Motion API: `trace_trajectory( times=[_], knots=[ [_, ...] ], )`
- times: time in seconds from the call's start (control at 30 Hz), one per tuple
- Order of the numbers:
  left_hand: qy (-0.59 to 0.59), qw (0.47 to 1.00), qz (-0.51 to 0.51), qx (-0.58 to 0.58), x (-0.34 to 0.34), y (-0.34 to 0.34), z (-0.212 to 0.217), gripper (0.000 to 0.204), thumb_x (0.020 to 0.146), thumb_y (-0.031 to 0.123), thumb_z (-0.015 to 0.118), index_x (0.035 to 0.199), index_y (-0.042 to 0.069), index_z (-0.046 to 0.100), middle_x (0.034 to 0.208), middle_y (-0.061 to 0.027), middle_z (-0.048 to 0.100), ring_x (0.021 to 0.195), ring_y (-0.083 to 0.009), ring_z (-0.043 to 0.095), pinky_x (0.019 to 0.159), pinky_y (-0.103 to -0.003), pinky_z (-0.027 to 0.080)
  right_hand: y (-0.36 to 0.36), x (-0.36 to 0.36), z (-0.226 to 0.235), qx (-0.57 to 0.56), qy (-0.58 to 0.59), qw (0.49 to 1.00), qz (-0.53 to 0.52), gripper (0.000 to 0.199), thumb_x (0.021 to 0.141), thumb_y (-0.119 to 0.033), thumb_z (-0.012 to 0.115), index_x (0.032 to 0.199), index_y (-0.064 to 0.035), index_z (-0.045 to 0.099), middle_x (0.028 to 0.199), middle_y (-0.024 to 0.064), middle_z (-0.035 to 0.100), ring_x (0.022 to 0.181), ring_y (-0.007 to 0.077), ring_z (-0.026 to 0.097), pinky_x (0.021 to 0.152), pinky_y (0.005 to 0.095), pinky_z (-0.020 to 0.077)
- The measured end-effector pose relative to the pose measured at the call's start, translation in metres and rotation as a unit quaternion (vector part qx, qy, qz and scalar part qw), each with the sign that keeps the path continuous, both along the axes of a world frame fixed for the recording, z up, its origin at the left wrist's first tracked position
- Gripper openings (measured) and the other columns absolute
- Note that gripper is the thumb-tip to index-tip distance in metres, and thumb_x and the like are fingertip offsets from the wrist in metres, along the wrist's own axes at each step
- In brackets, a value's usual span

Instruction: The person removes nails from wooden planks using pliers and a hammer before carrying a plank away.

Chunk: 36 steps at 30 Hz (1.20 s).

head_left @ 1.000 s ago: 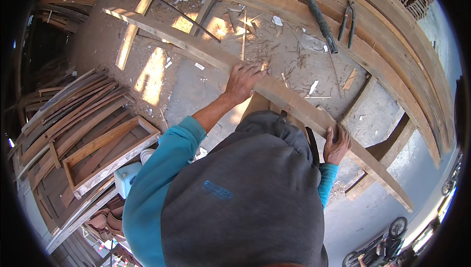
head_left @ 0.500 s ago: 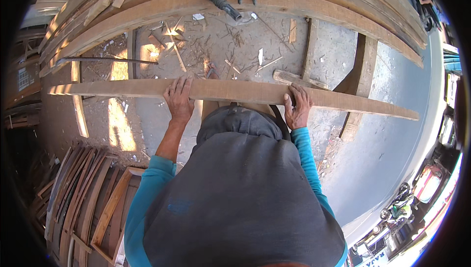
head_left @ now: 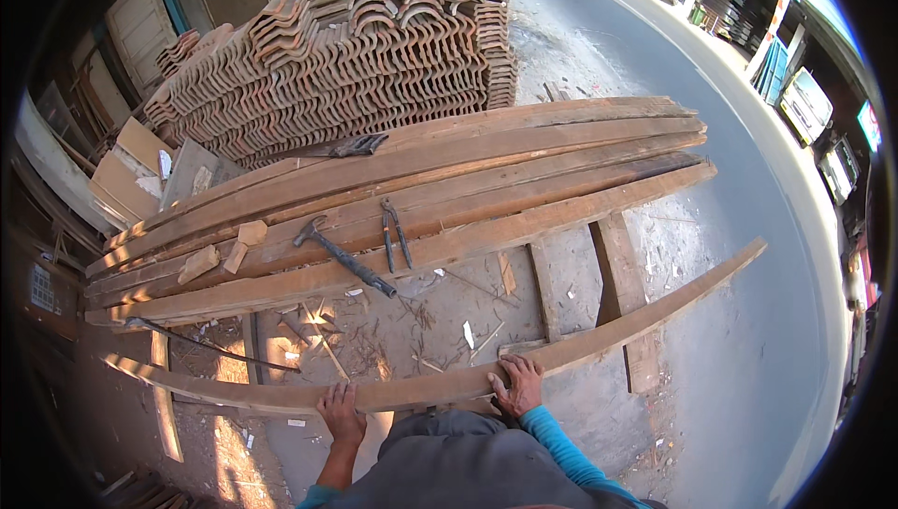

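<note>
Your left hand (head_left: pixel 342 415) and right hand (head_left: pixel 519 385) apart, fingers of both holding a long brown wooden beam (head_left: pixel 426 391) across your front, a black-handled metal claw hammer (head_left: pixel 344 258) and slim dark pincers (head_left: pixel 387 239) beyond it, lying on brown wooden planks (head_left: pixel 524 225) laid side by side.

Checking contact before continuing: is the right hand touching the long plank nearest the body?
Touching: the head view shows the right hand with its fingers across the upper face of the long plank.
</note>
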<state>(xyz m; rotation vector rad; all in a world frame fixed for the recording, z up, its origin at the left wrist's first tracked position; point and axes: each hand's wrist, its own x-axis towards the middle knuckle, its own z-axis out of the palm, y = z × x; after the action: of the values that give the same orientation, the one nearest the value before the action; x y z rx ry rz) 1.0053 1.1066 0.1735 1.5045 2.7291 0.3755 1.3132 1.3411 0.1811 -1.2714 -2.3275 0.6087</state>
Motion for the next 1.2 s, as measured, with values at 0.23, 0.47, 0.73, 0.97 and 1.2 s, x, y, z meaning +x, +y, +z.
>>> trace_trajectory(
  times=[0.23, 0.47, 0.73, 0.97, 1.2],
  knots=[
    [0.002, 1.000, -0.023, 0.003, -0.009, -0.005, 0.000, 0.071, 0.060, 0.007, 0.084, 0.127, 0.011, 0.062, 0.132, -0.0117, 0.060, 0.131, -0.0323, 0.049, 0.108, -0.053, 0.030, 0.006, -0.002, 0.008, 0.011, 0.012, 1.000, 0.023, 0.041, 0.086, -0.043, 0.069, 0.110, -0.0091, 0.071, 0.121, 0.0100, 0.067, 0.117, 0.0316, 0.058, 0.103, 0.0470, 0.0359],
    [-0.014, 0.999, -0.048, -0.008, -0.019, 0.006, 0.003, 0.065, 0.062, 0.009, 0.083, 0.123, 0.010, 0.063, 0.127, -0.0104, 0.063, 0.125, -0.0312, 0.053, 0.106, -0.050, 0.032, 0.014, 0.004, 0.010, 0.019, 0.068, 0.997, 0.038, 0.046, 0.083, -0.041, 0.074, 0.114, -0.0070, 0.069, 0.110, 0.0132, 0.069, 0.106, 0.0333, 0.060, 0.099, 0.0469, 0.0384],
    [-0.087, 0.991, -0.068, -0.072, -0.058, 0.029, -0.003, 0.050, 0.066, 0.021, 0.086, 0.111, 0.009, 0.068, 0.114, -0.0122, 0.068, 0.115, -0.0334, 0.059, 0.100, -0.047, 0.038, 0.044, -0.003, 0.014, -0.006, 0.110, 0.993, 0.042, 0.048, 0.082, -0.031, 0.074, 0.122, -0.0060, 0.064, 0.101, 0.0139, 0.071, 0.098, 0.0353, 0.062, 0.091, 0.0440, 0.0470],
    [-0.107, 0.960, -0.071, -0.250, -0.069, 0.059, 0.017, 0.050, 0.069, 0.038, 0.085, 0.109, 0.011, 0.072, 0.106, -0.0149, 0.073, 0.106, -0.0332, 0.066, 0.096, -0.047, 0.045, 0.056, -0.013, 0.009, -0.018, 0.119, 0.992, 0.044, 0.050, 0.081, -0.031, 0.075, 0.125, -0.0089, 0.063, 0.096, 0.0103, 0.072, 0.091, 0.0326, 0.064, 0.083, 0.0445, 0.0505],
    [-0.087, 0.947, -0.052, -0.304, -0.066, 0.063, 0.021, 0.059, 0.068, 0.046, 0.084, 0.117, 0.014, 0.072, 0.110, -0.0146, 0.072, 0.109, -0.0321, 0.066, 0.099, -0.045, 0.048, 0.056, -0.015, 0.002, 0.039, 0.086, 0.993, 0.073, 0.049, 0.081, -0.037, 0.077, 0.119, -0.0086, 0.065, 0.089, 0.0086, 0.072, 0.084, 0.0286, 0.067, 0.079, 0.0412, 0.0506]
  ],
)
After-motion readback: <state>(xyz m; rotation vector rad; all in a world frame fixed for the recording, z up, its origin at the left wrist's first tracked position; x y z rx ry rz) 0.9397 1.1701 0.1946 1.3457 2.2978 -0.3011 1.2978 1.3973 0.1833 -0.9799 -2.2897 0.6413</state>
